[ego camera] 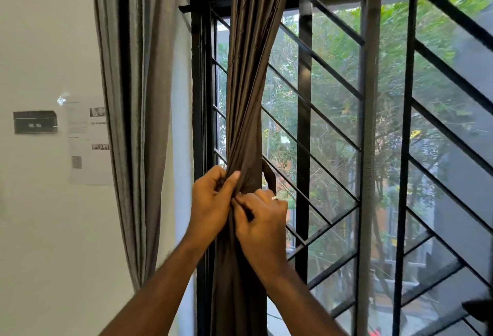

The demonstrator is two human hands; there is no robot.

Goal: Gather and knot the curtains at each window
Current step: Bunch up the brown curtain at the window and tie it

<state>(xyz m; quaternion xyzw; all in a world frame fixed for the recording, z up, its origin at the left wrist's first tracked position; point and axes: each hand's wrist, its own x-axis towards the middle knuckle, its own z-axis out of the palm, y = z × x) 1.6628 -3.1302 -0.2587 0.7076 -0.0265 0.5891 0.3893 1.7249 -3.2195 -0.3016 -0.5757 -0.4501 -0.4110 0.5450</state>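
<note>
A dark brown curtain [248,82] hangs gathered into one twisted bundle in front of the window's left side. My left hand [210,202] grips the bundle from the left at mid height, thumb pressed across the folds. My right hand [262,218] pinches the fabric just beside it from the right; a ring shows on one finger. A short dark loop of fabric [269,175] sticks out behind the bundle above my right hand. Below my hands the curtain falls straight down out of view.
A grey curtain [133,95] hangs against the wall at the left. The window has a black metal grille [346,95] with diagonal bars, trees beyond. Printed papers [88,143] and a small dark plaque [34,122] are fixed to the white wall.
</note>
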